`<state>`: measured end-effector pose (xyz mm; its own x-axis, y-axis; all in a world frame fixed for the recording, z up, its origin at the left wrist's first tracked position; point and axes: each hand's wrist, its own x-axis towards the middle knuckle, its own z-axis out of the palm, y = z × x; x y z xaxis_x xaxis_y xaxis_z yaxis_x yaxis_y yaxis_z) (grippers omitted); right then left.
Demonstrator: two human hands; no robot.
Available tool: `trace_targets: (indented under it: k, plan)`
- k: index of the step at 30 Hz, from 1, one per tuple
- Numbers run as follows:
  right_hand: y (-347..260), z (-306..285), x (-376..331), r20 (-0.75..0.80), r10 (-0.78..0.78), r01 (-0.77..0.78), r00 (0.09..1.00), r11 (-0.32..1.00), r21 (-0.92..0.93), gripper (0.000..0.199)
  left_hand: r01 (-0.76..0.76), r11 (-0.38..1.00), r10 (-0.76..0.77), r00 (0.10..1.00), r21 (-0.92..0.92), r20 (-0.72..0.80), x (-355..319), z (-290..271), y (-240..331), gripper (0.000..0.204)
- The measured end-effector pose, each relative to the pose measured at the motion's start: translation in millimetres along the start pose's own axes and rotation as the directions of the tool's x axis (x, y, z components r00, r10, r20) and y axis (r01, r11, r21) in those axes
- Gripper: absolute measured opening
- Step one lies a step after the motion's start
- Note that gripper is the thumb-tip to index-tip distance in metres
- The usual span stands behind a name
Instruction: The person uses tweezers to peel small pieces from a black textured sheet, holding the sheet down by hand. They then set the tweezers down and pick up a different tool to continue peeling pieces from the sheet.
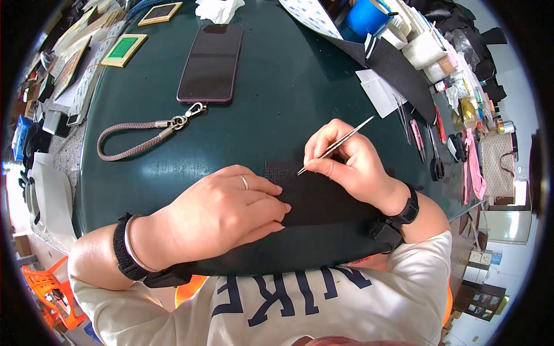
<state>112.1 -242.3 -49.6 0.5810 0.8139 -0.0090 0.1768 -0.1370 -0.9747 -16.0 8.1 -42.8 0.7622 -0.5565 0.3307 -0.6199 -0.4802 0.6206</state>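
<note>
Pinched between the thumb and fingers of my right hand [352, 164] is a pair of metal tweezers [353, 132]. Its tips point down and left, at the upper part of a thin black sheet [323, 202] with rows of small marks near its top left. I cannot tell whether the tips grip or touch anything. My left hand [219, 210] lies palm down with fingers stretched out, fingertips resting on the sheet's left side. That hand covers part of the sheet. Both wrists wear black straps.
A dark green table [277, 75] carries a phone [210, 63] and a braided strap [135, 138] with a metal clip. At the right lie more tweezers [402, 118], a pink cutter [418, 141] and scissors [437, 164]. A blue container [368, 16] stands behind them.
</note>
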Motion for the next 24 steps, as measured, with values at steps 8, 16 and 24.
trace_targets:
  k: [8, 16, 24]
  plan:
    - [-15, 6, -2, 0.081, -0.518, 0.52, 0.851, 0.812, -0.264, 0.024, 0.305, 0.921, -0.318, 0.948, -0.241, -0.017, 15, 1, 4, 0.017]
    - [-20, 12, -1, 0.209, -0.693, 0.634, 0.69, 0.441, -0.635, 0.029, 0.214, 0.965, -0.23, 0.969, -0.154, -0.092, 17, 3, 0, 0.01]
    - [-32, -1, -16, 0.458, -0.583, 0.692, 0.671, 0.269, -0.67, 0.022, 0.253, 0.939, -0.269, 0.962, -0.232, -0.042, 10, 1, -2, 0.006]
